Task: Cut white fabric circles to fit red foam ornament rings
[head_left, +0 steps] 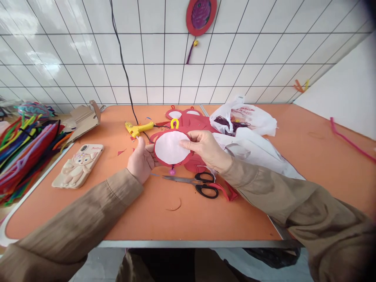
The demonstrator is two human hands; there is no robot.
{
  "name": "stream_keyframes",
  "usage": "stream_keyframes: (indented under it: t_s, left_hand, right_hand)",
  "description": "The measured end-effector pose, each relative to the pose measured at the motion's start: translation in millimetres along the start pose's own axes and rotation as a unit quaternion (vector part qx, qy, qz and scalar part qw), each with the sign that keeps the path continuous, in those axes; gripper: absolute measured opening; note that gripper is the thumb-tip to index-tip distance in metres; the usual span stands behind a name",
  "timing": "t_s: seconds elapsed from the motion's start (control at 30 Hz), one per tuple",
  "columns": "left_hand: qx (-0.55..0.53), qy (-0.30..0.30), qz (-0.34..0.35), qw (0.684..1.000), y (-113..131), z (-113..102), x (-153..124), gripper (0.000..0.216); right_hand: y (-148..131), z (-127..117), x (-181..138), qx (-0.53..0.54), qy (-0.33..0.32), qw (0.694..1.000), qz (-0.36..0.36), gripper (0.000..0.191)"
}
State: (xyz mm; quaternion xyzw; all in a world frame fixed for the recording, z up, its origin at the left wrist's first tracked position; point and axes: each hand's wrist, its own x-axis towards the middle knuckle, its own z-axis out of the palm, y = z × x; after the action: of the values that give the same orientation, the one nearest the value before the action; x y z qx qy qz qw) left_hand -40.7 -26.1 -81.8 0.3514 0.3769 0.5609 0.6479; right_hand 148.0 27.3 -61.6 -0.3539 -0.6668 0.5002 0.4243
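Between my hands, just above the table, is a round ornament [172, 148] with a white paper face and a red rim. A yellow loop [175, 123] stands at its top and a pink bell or bead [172, 172] hangs below. My left hand [141, 159] supports its left edge, with fingers partly behind it. From the right my right hand [208, 149] pinches the rim, thumb on the white face. Behind it lie red pieces [194, 121], some with white centres. Black-handled scissors [194, 181] rest on the table below the ornament.
A yellow glue gun [138, 128] with a black cord lies back left. A phone in a cartoon case [78, 166], coloured pipe cleaners [29, 156] and torn cardboard [85, 119] are left. A white plastic bag [261, 119] and white sheets [264, 154] lie right.
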Motion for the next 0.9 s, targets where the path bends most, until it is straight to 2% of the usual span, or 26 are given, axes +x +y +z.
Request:
stream_keyframes:
  t_s: [0.2, 0.37, 0.7, 0.8, 0.9]
  left_hand:
    - [0.047, 0.033, 0.04, 0.998, -7, 6, -1, 0.043]
    - [0.083, 0.052, 0.041, 0.994, -10, 9, -3, 0.042]
    - [0.141, 0.023, 0.033, 0.989, -11, 3, -3, 0.039]
    - [0.131, 0.04, 0.028, 0.99, -10, 4, -3, 0.036]
    - [0.062, 0.068, 0.024, 0.995, -5, 7, -4, 0.032]
  right_hand:
    - [1, 3, -2, 0.027, -0.01, 0.999, -0.015, 0.038]
    - [2, 2, -4, -0.003, -0.021, 0.999, -0.039, 0.043]
    - [1, 2, -3, -0.073, -0.019, 0.994, -0.08, 0.046]
    - [1, 1, -3, -0.061, -0.03, 0.994, -0.083, 0.049]
    - [2, -1, -4, -0.006, -0.047, 0.997, -0.062, 0.047]
